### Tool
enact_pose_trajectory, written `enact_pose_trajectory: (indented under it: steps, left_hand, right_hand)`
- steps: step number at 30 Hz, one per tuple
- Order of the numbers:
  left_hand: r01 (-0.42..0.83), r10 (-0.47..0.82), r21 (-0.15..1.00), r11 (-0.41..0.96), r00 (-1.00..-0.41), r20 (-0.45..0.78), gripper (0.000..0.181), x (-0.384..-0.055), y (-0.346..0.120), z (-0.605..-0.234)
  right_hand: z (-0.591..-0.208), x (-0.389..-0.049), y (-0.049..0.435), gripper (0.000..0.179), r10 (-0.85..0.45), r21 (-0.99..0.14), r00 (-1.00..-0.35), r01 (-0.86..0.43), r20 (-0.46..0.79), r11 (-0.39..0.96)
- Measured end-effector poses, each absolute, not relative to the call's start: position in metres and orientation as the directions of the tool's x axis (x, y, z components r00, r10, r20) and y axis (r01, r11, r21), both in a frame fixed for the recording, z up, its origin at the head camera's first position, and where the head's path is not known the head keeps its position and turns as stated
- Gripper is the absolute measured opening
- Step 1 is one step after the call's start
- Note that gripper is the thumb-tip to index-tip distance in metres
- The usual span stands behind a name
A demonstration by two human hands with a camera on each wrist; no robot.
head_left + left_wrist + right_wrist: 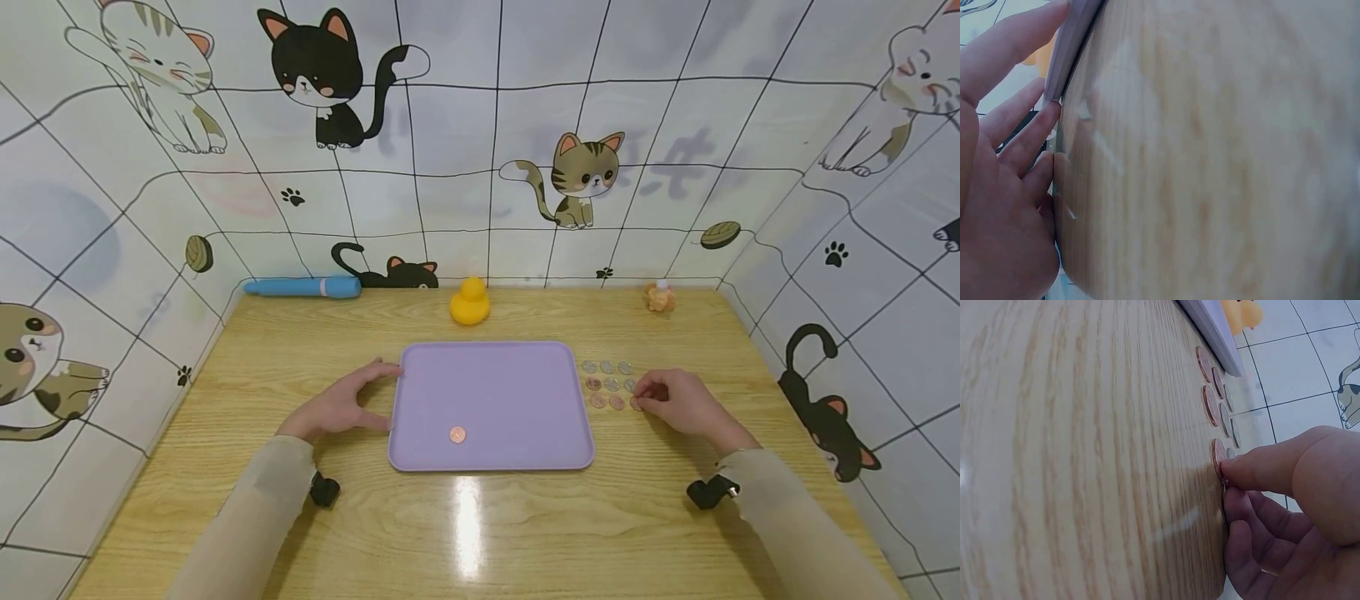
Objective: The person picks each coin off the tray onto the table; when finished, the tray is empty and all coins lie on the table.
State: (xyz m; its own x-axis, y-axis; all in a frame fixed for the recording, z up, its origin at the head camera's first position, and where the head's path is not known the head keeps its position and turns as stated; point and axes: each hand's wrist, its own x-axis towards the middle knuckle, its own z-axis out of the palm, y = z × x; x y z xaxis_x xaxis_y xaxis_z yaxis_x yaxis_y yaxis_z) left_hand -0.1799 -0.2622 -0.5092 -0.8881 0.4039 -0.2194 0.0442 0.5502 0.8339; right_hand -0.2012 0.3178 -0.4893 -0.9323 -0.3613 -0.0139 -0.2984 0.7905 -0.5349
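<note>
A flat lilac tray (491,400) lies on the wooden table, and one copper coin (457,434) sits in its front left part. My left hand (341,406) is at the tray's left edge, thumb and fingers spread against the rim; in the left wrist view the fingers (1022,134) look fairly straight. Right of the tray, several silver coins (607,367) and copper coins (597,400) lie in short rows. With thumb and curled fingers, my right hand (686,407) pinches the edge of the front right copper coin (1217,452), which appears still low on the table.
Along the back of the table stand a blue pen-like stick (303,287), a yellow rubber duck (470,302) and a small orange figure (660,297). White cat-patterned sheets (457,125) wall in the back and both sides.
</note>
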Motion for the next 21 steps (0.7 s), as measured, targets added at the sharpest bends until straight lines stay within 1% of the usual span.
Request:
enact_pose_trajectory:
  steps: [8, 12, 17, 21]
  left_hand:
    - [0.031, 0.394, 0.835, 0.549, -0.891, -0.227, 0.085, -0.179, -0.262, -0.509]
    - [0.030, 0.392, 0.833, 0.553, -0.891, -0.228, 0.085, -0.179, -0.263, -0.508]
    - [0.039, 0.398, 0.830, 0.556, -0.890, -0.225, 0.085, -0.179, -0.263, -0.509]
    - [0.036, 0.399, 0.831, 0.555, -0.888, -0.228, 0.084, -0.179, -0.263, -0.508]
  right_hand:
    - [-0.486, -0.200, 0.314, 0.004, -0.346, -0.547, -0.938, -0.275, -0.028, 0.791]
    - [-0.480, -0.200, 0.306, 0.007, -0.345, -0.575, -0.938, -0.274, -0.015, 0.771]
    - [-0.474, -0.201, 0.285, 0.009, -0.402, -0.618, -0.916, -0.315, -0.002, 0.720]
    - [-0.473, -0.203, 0.260, 0.006, -0.473, -0.637, -0.881, -0.376, 0.020, 0.673]
